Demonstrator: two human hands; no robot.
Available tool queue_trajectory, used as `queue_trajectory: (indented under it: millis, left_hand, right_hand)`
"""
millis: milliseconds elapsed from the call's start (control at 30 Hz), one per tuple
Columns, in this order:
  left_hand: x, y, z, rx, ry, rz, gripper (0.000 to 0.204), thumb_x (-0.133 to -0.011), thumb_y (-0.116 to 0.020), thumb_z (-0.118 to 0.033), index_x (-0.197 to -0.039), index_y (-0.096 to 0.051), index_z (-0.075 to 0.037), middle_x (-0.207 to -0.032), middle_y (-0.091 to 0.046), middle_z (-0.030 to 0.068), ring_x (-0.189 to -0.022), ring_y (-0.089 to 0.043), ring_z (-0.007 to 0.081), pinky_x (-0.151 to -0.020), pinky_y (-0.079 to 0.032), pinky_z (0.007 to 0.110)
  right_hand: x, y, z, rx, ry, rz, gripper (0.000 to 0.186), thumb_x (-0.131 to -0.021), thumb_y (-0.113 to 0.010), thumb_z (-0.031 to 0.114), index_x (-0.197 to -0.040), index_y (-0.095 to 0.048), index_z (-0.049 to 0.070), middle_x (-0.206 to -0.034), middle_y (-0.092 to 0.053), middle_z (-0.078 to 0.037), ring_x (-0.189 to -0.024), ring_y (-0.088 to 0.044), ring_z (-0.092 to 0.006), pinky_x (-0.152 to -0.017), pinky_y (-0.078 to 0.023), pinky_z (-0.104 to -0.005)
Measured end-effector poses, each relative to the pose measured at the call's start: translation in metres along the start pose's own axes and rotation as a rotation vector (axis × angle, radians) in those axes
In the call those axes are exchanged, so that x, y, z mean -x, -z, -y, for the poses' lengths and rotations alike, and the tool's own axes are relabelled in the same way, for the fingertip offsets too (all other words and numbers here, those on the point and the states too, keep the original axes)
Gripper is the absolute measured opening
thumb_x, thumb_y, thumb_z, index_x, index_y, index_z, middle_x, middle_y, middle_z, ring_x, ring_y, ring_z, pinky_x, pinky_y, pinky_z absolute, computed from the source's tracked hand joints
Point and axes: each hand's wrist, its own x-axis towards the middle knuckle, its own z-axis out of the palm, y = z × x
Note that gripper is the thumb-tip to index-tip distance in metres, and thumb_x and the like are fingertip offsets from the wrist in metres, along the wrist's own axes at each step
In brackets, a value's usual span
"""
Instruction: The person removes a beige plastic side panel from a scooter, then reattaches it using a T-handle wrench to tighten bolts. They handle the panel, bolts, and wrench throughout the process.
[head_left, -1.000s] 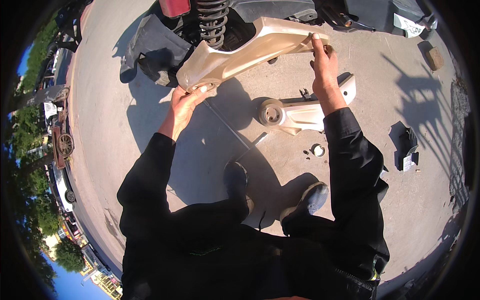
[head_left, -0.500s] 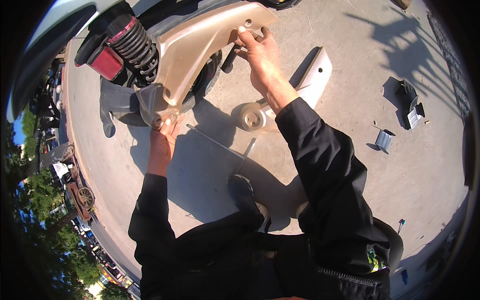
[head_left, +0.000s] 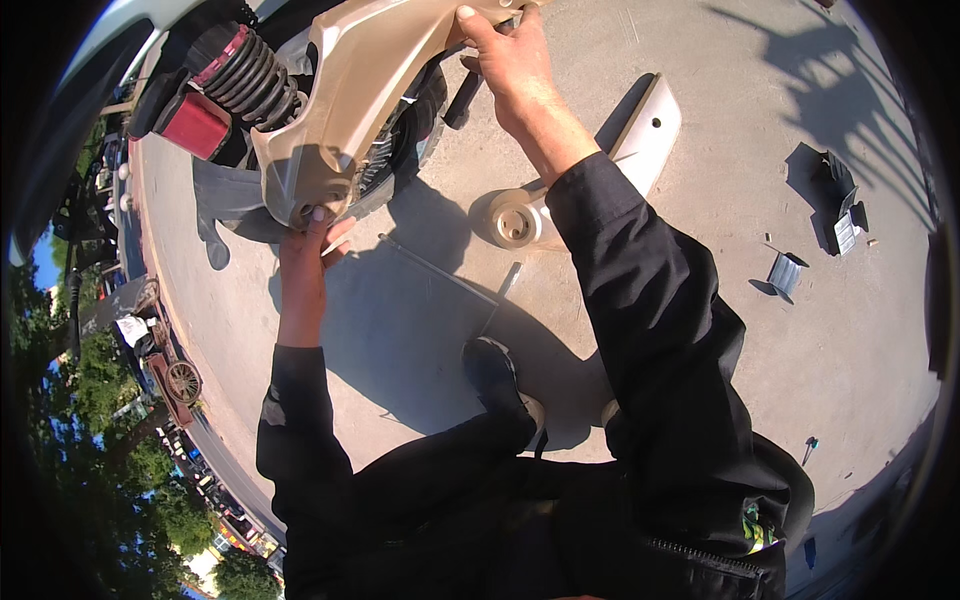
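Both hands grip a long champagne-coloured vehicle part (head_left: 345, 85), held at a slant over a wheel and a black coil spring (head_left: 258, 85) with a red block (head_left: 193, 127) beside it. My left hand (head_left: 305, 270) grips the part's lower end, thumb by its holed boss. My right hand (head_left: 515, 75) grips its upper end at the top edge of the view, fingers partly hidden behind it. A similar light-coloured part (head_left: 655, 135) lies on the ground beyond my right forearm, with a round hub at its near end (head_left: 515, 226).
Dark plastic pieces (head_left: 215, 200) sit under the vehicle. A long metal rod (head_left: 440, 268) lies on the concrete near my shoe (head_left: 488, 375). Small black-and-silver brackets (head_left: 840, 215) and a folded metal piece (head_left: 786, 275) lie at the right. A wooden cart (head_left: 175, 380) stands far left.
The held part has swung from crosswise to a steeper slant and moved left and up against the vehicle, both hands moving with it. The view has shifted, showing more of the spring.
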Motion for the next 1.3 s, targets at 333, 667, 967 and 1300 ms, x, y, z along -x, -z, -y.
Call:
queue_trajectory:
  millis: [333,667,967,1300]
  left_hand:
    - [-0.006,0.011,-0.001,-0.225,-0.101,-0.080,0.065,-0.097,-0.067,-0.053,-0.142,-0.047,-0.010,-0.133,-0.063,0.0070,-0.119,-0.067,0.0189,-0.085,-0.056,0.034]
    - [-0.002,0.017,-0.021,-0.204,-0.100,-0.070,0.051,-0.095,-0.075,-0.041,-0.124,-0.058,-0.003,-0.109,-0.074,0.0070,-0.104,-0.073,0.0164,-0.086,-0.055,0.030]
    - [0.005,0.014,-0.023,-0.144,-0.126,-0.112,0.051,-0.095,-0.076,-0.040,-0.122,-0.058,0.000,-0.109,-0.073,0.0093,-0.101,-0.073,0.0186,-0.085,-0.057,0.030]
    - [-0.002,0.007,0.011,-0.158,-0.141,-0.113,0.050,-0.100,-0.069,-0.039,-0.133,-0.054,-0.005,-0.121,-0.069,0.0065,-0.107,-0.070,0.0159,-0.081,-0.059,0.029]
  right_hand:
    - [0.001,-0.007,-0.005,0.040,0.002,0.024,0.032,-0.098,-0.067,0.015,-0.123,-0.050,0.004,-0.096,-0.063,-0.009,-0.074,-0.059,-0.0126,-0.062,-0.048,-0.0269]
    - [0.003,0.004,-0.005,0.013,-0.013,0.014,0.044,-0.099,-0.064,0.014,-0.136,-0.042,0.005,-0.105,-0.064,-0.011,-0.081,-0.061,-0.0146,-0.068,-0.050,-0.0284]
    - [-0.004,0.011,-0.006,0.011,-0.010,0.007,0.056,-0.100,-0.062,0.013,-0.148,-0.034,0.007,-0.113,-0.064,-0.014,-0.088,-0.064,-0.0165,-0.073,-0.051,-0.0297]
    - [0.003,0.007,-0.025,-0.042,0.006,0.017,0.058,-0.100,-0.061,0.011,-0.151,-0.036,0.002,-0.118,-0.065,-0.017,-0.099,-0.067,-0.0200,-0.081,-0.055,-0.0324]
